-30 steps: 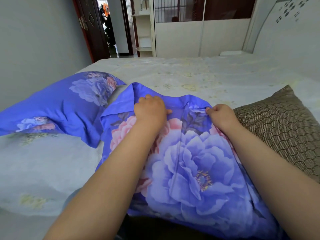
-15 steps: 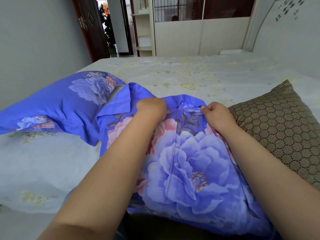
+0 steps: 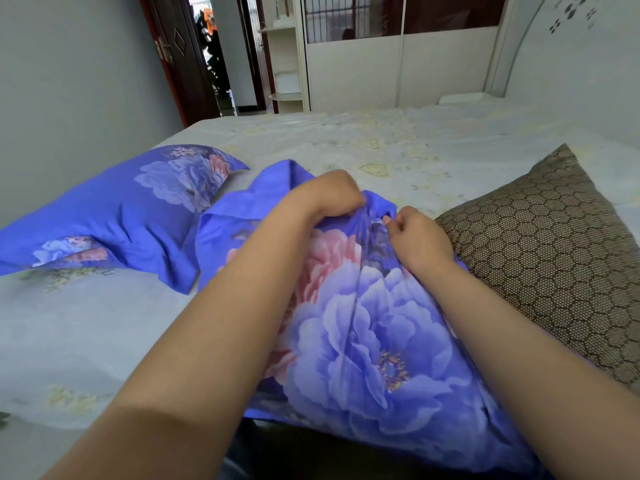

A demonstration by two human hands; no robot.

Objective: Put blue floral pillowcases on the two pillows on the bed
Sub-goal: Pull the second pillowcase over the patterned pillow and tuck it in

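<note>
**A:** Closer together than a second ago, right? Back then spread apart along the far edge of the near pillowcase (image 3: 363, 327), left hand (image 3: 325, 197) flat-ish on top.

**B:** Yep, drawn in toward the middle seam now. Left hand curled over, bunching the blue fabric at the far edge. Right hand (image 3: 415, 237) just beside it, fingers curled in, pinching the cloth near the same gathered spot. Almost touching, with a small ridge of fabric between.

**A:** And the case itself?

**B:** Bright blue, big lilac-blue flower in the middle, pink bloom by the left forearm, crease running lengthwise. Puffed up, so stuffed, though can't see the pillow inside. Sitting at the near edge of the bed (image 3: 415, 143), between the other two.

**A:** Other two?

**B:** Second blue floral pillow (image 3: 114, 216) toward the left edge, corner overlapped by the near one. Brown honeycomb-pattern pillow (image 3: 554, 247) toward the right edge, touching the near one.
</note>
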